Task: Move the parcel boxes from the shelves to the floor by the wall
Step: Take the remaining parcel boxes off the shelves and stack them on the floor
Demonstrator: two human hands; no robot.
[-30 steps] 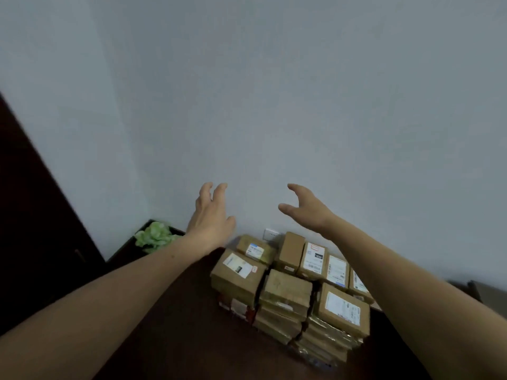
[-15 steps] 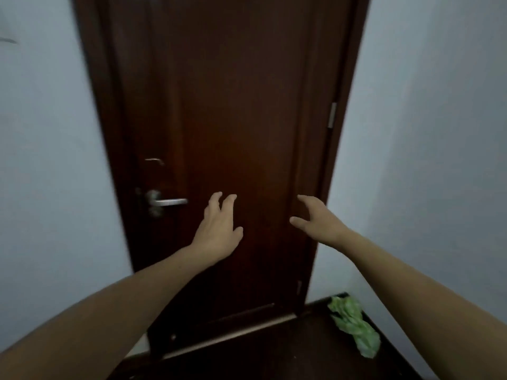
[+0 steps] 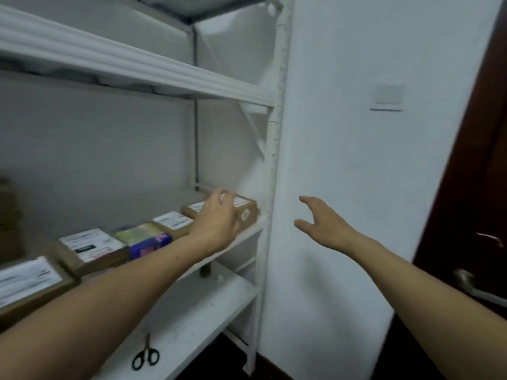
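Observation:
A row of brown parcel boxes with white labels lies along the middle shelf of a white rack. My left hand reaches over the rightmost box, fingers spread across its top; whether it grips is unclear. More parcels sit to the left: a labelled box, a blue and yellow box, a larger box and one at the left edge. My right hand hovers open in front of the white wall, right of the rack post, holding nothing.
Black-handled scissors lie on the lower shelf. The rack's upright post stands between my hands. A dark wooden door with a metal handle is at the right. A wall switch is mounted higher up.
The view swung left from the parcel stack on the floor, past the door, to the shelves. My left hand now reaches onto the rightmost shelf box; both hands stay empty.

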